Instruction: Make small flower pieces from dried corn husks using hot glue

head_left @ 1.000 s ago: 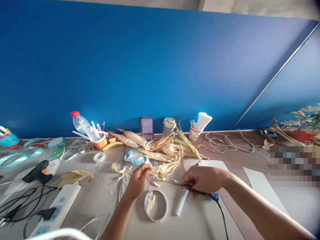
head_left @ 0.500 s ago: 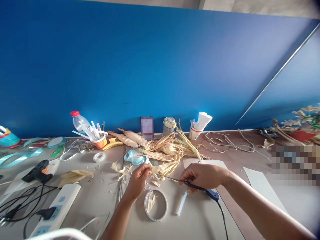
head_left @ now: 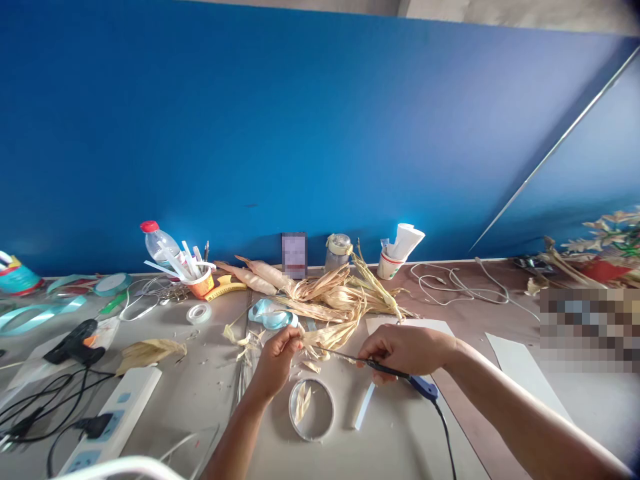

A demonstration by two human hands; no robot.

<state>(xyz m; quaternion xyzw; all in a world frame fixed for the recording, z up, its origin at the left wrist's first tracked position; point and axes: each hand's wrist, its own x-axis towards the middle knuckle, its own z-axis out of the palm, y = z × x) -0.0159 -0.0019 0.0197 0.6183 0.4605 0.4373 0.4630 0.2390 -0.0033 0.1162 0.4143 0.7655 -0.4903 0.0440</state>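
My left hand is closed in a pinch at the centre of the table. A small pale piece of corn husk appears to be between its fingertips, mostly hidden. My right hand grips a soldering iron with a black and blue handle and a cord. Its thin metal shaft points left and reaches close to my left fingertips; whether it touches the husk I cannot tell. Just beyond both hands lies a heap of dried corn husks. Nearer to me, a tape ring surrounds a husk scrap.
A glue stick lies beside the ring. A hot glue gun and a white power strip with black cords occupy the left. Behind stand a paper cup of white strips, a plastic bottle, a jar and a phone.
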